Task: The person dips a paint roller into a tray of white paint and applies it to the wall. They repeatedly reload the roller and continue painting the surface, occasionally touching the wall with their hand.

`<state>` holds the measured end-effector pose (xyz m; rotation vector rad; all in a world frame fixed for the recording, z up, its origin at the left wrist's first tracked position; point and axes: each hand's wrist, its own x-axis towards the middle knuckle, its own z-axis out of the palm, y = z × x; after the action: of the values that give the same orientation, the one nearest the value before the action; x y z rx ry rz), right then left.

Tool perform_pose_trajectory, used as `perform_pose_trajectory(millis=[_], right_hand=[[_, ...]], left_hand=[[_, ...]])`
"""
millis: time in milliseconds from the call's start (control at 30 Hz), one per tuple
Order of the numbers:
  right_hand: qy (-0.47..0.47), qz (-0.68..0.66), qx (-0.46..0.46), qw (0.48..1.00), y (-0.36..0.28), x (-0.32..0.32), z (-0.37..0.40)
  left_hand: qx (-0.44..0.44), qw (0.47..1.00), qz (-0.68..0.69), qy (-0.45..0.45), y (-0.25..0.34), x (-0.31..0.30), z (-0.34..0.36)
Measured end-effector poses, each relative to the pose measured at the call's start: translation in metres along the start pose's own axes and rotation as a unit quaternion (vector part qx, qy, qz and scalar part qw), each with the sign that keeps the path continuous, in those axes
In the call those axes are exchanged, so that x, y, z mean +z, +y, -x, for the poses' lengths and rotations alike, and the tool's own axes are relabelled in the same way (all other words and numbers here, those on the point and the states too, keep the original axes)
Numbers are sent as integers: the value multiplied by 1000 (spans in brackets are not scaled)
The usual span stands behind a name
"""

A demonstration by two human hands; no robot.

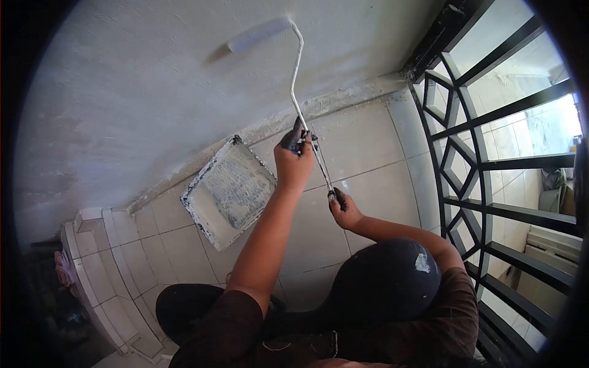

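Observation:
A paint roller [261, 34] with a white sleeve lies against the grey wall [153, 86], and its bent, paint-coated frame runs down toward me. My left hand [294, 152], its fingertips smeared dark, is closed around the shaft just under the bend. Lower down, my right hand [346, 210] grips the far end of the long handle, also with stained fingers. Left of my left forearm, a paint tray [195, 211] with a dark-spotted rim rests on the floor and contains whitish paint.
Black metal grillwork [485, 165] rises along the right side. Light tiles [362, 147] cover the floor, meeting the wall at a rough skirting edge. Tiled steps [101, 264] stand at the lower left. My dark-clad knee [392, 276] is bent in front of me.

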<state>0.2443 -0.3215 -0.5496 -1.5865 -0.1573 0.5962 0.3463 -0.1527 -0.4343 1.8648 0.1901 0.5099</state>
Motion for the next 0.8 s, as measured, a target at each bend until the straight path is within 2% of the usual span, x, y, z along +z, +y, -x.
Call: perform_pose_trajectory(millis=[100, 200, 233, 333, 400, 467, 533, 567, 667, 767, 800], right_hand=[[37, -8, 21, 999, 42, 6, 13], [64, 31, 52, 996, 51, 9, 36], [49, 18, 82, 995, 66, 9, 38], [58, 84, 94, 990, 83, 1, 50], [68, 80, 169, 980, 76, -1, 63], [56, 34, 250, 966, 52, 0, 69], [20, -55, 335, 940, 31, 4, 69], [17, -62, 333, 941, 27, 2, 68], [49, -48, 304, 950, 48, 1, 71], [51, -52, 317, 946, 28, 1, 74], [47, -53, 278, 958, 39, 2, 74]], left_hand=[[-89, 996, 6, -26, -20, 9, 17], [-157, 986, -24, -58, -44, 16, 36], [-150, 986, -41, -59, -50, 18, 42], [-178, 977, -81, -86, -65, 28, 50], [-205, 967, -110, -102, -78, 35, 58], [-229, 953, -150, -131, -109, 42, 66], [-264, 944, -159, -116, -116, 46, 70], [-283, 939, -164, -109, -119, 48, 73], [-253, 946, -172, -105, -125, 50, 74], [-203, 964, -161, -67, -111, 46, 75], [-202, 965, -153, -72, -102, 44, 73]])
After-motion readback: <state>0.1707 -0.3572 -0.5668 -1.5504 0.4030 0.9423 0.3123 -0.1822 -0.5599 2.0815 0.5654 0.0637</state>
